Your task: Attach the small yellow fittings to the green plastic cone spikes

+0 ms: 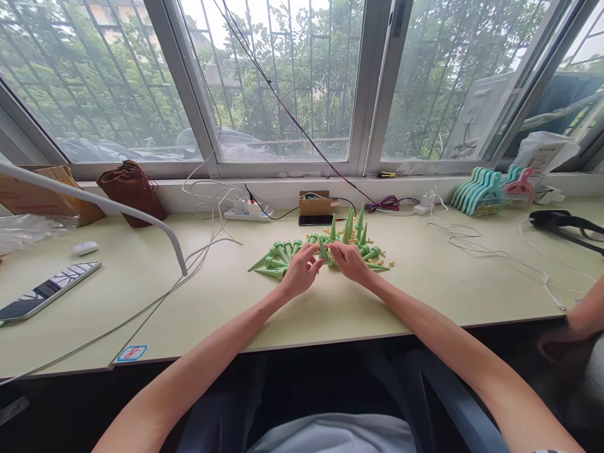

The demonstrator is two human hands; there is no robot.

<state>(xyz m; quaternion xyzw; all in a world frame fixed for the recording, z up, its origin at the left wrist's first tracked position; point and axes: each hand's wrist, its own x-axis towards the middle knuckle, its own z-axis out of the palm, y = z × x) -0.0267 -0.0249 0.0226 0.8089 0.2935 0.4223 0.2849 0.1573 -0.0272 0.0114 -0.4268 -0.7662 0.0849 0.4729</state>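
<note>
Between my two hands stands a small green plastic watering spike (323, 247), its point upward. My left hand (302, 269) is curled, with thumb and fingers closed at the spike's left side. From the right, my right hand (350, 260) reaches in with bent, closed fingers beside the same spike; anything inside them is hidden. Left of my hands several green spikes (278, 253) lie fanned out on the table. Behind and to the right, more green spikes (349, 228) stand upright. Small yellow pieces (380, 262) are scattered at the right of the pile.
A black phone (316, 221) lies before an open cardboard box (314, 204). A power strip (249, 214) and loose white cables (207, 246) are at the back left. Teal hangers (479, 190) and black headgear (561, 221) are right. Another person's arm (587, 314) shows at the right edge.
</note>
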